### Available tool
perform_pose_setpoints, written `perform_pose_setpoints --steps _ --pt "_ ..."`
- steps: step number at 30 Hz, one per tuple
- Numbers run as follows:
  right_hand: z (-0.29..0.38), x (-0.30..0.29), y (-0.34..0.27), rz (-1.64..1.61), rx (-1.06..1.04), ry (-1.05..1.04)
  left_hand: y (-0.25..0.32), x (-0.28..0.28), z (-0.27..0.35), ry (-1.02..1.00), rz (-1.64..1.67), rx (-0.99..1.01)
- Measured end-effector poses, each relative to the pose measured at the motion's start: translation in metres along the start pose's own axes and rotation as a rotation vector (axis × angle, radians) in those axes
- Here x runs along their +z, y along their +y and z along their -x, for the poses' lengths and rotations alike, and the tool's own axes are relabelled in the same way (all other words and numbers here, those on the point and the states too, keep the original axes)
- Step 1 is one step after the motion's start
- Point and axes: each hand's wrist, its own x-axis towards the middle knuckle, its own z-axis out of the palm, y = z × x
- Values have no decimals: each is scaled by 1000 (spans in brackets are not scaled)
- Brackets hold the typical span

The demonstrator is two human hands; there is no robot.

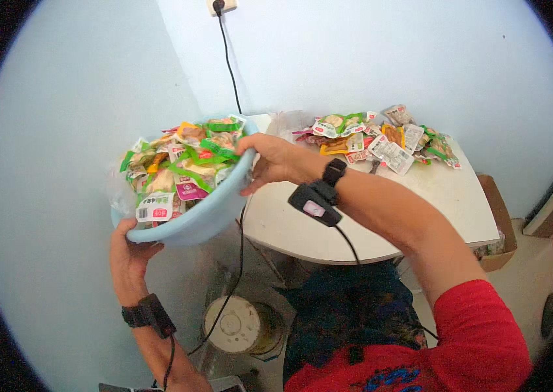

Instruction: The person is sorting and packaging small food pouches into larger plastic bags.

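Observation:
Both my hands grip a light blue plastic basin (208,215) heaped with sealed food packets (178,166) in green, white, orange and purple wrapping. My left hand (132,262) holds the near-left part of the rim, thumb on top and fingers beneath. On the right side of the rim is my right hand (271,161), its thumb over the edge. The basin is tilted toward me, left of the white table (315,215); what supports it underneath cannot be seen. Clear plastic film (122,191) shows along its left side. More packets (374,137) lie piled on the table.
A clear plastic bag (289,122) sits beside the table pile. Right of the table stands a cardboard box (499,250). A bucket with a pale lid (232,323) is on the floor below. Black cables run from a wall socket (222,6) and from both wrist devices.

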Motion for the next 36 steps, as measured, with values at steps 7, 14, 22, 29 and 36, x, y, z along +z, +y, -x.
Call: perform_pose_setpoints --steps 7,14,22,29,36 --pt "-5 -64 32 288 -570 -233 -20 5 -25 129 199 103" --pt "136 -205 11 -5 -709 299 -52 160 70 489 -706 1174" --pt "192 -308 26 -474 -701 80 -167 310 -17 -206 -1060 714" --pt "184 -289 20 -543 -550 -42 -187 316 -99 -151 -1394 362" --pt "183 -300 24 -456 -551 44 -148 368 -68 -14 -1393 675"
